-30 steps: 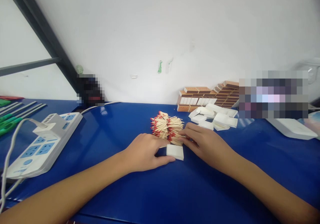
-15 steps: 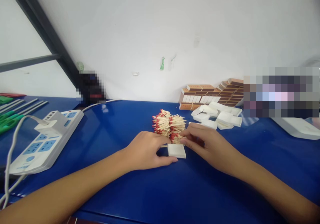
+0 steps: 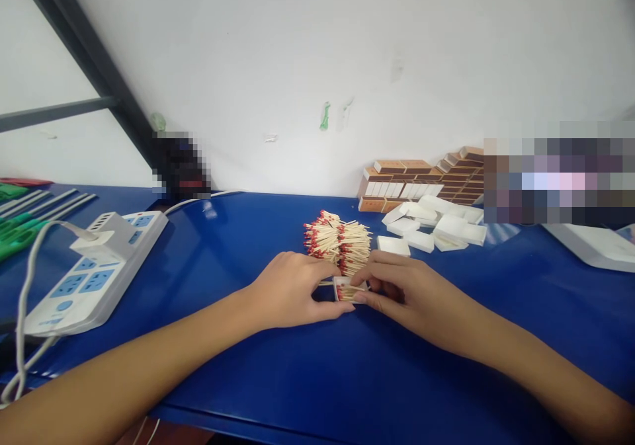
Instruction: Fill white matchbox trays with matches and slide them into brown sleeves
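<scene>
Before the heap of red-tipped wooden matches [image 3: 340, 241], pinched a small white cardboard tray [image 3: 348, 291] between left hand [image 3: 290, 294] and right hand [image 3: 404, 289], fingertips closed on it.

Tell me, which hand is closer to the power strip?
Left. The left hand sits right of the power strip, with bare blue table between them. The right hand is farther right still, beyond the tray that both hands grip.

Glossy blue table [image 3: 278, 365]; wooden matches [image 3: 340, 240]; matt white cardboard trays [image 3: 436, 230].
</scene>
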The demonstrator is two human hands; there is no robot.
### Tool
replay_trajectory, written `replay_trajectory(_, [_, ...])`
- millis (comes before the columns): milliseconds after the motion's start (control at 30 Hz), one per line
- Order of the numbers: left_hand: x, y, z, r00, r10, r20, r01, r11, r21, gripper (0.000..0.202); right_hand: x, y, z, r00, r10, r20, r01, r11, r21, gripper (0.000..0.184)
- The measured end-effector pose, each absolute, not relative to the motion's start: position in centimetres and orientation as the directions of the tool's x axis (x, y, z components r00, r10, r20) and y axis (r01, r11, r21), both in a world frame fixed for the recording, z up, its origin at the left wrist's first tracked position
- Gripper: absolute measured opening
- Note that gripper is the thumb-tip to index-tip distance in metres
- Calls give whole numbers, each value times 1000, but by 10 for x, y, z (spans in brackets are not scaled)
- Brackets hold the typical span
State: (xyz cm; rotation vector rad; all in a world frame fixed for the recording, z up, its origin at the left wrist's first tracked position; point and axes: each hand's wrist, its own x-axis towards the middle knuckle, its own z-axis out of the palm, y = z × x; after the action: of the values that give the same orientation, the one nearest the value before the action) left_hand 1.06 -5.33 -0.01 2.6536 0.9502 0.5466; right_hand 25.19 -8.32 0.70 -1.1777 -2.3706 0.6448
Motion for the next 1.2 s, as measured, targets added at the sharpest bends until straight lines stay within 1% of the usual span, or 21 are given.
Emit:
replay_trajectory(133, [10, -53, -2, 726, 632, 271, 528, -765, 369, 37, 254, -83, 6, -564, 809, 170, 643, 558, -525, 11])
replay_trajectory(333, [9, -51, -2, 744, 616, 259, 514, -776, 365, 38, 255, -83, 6, -557, 819, 141, 662, 540, -520, 17])
replay_trajectory(433, [10, -51, -1, 756, 603, 255, 502, -784, 365, 38, 253, -84, 5, -547, 819, 173, 661, 549, -512, 19])
replay_trajectory(600, [11, -51, 1, 781, 571, 253, 468, -803, 369, 36, 248, -86, 3, -551, 809, 207, 625, 564, -541, 17])
replay_trajectory(667, [11, -51, 1, 783, 569, 250, 467, -804, 369, 36, 250, -84, 4, -553, 797, 245, 623, 590, -514, 18])
replay_trajectory(733, [10, -51, 1, 786, 567, 247, 465, -805, 370, 37, 256, -80, 5, -525, 797, 299, 652, 602, -460, 20])
replay_trajectory(833, [10, -53, 2, 797, 552, 244, 446, -811, 378, 41, 267, -73, 8, -469, 818, 334, 716, 573, -398, 19])
replay_trajectory(867, [10, -54, 3, 804, 543, 244, 435, -815, 381, 41, 270, -72, 8, -461, 827, 322, 730, 560, -391, 18])
replay_trajectory(933, [10, -56, 4, 822, 522, 228, 416, -823, 387, 40, 273, -71, 9, -479, 841, 250, 737, 541, -406, 15])
replay_trajectory(1033, [12, -59, 7, 843, 497, 206, 394, -831, 393, 35, 273, -73, 10, -564, 820, 102, 698, 539, -471, 9])
replay_trajectory(1100, [12, -60, 9, 847, 488, 210, 385, -837, 389, 34, 271, -75, 10, -598, 800, 48, 675, 535, -508, 7])
replay_trajectory(1200, [10, -59, 8, 847, 482, 225, 384, -846, 369, 36, 269, -76, 9, -591, 807, 27, 682, 517, -518, 15])
